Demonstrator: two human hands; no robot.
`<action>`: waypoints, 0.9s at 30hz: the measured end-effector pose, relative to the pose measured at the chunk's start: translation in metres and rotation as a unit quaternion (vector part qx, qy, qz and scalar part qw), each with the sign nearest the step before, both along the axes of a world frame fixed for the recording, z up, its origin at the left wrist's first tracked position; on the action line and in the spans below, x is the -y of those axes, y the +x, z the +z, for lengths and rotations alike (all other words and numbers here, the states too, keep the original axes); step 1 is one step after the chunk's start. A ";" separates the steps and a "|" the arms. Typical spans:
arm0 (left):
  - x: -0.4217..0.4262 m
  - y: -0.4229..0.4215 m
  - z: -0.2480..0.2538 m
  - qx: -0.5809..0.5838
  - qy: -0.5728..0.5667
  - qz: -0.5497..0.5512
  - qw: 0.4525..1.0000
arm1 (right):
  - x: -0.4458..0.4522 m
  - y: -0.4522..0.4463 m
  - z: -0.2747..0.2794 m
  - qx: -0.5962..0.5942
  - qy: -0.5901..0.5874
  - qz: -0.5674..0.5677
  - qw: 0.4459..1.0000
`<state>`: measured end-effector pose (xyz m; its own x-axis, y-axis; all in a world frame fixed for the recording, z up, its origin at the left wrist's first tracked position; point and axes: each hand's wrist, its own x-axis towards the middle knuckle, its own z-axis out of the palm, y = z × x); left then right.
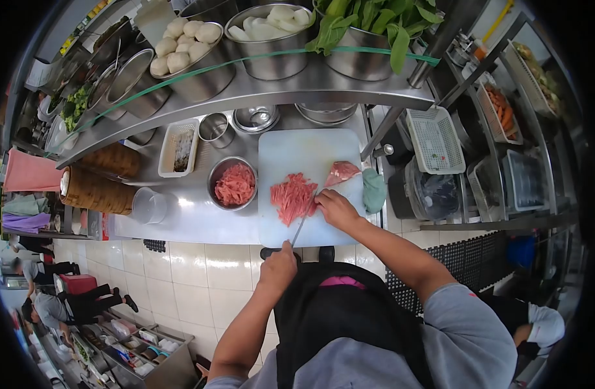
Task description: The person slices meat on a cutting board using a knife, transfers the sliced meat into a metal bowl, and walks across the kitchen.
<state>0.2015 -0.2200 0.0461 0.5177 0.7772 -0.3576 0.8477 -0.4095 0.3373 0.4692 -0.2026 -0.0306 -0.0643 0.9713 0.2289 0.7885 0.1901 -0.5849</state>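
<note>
My left hand [279,264] is closed around the handle of a knife [299,229], whose narrow blade points up across the near part of a white cutting board [310,152]. My right hand [336,210] has its fingers bent and pressed on raw meat at the right end of the pile, close to the blade. Thin strips of red meat [292,196] lie heaped in the middle of the board. A larger uncut piece of meat [341,172] sits just beyond my right hand. Left of the board, a steel bowl [212,190] holds more meat strips [235,185].
A green cloth [373,191] lies at the board's right edge. A white basket [179,148], a steel pot [216,131] and a clear tub [150,205] stand to the left. Overhead, a steel shelf [265,92] carries vegetable bowls. Other people [67,305] are at far left and lower right.
</note>
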 end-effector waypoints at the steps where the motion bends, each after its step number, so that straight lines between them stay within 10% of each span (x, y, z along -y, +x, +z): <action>1: 0.003 0.002 -0.014 0.016 -0.001 0.007 1.000 | 0.000 0.000 -0.001 0.006 -0.004 -0.002 1.000; 27: 0.006 0.004 -0.039 0.033 -0.002 0.022 0.999 | -0.003 0.002 -0.004 0.003 -0.012 -0.007 1.000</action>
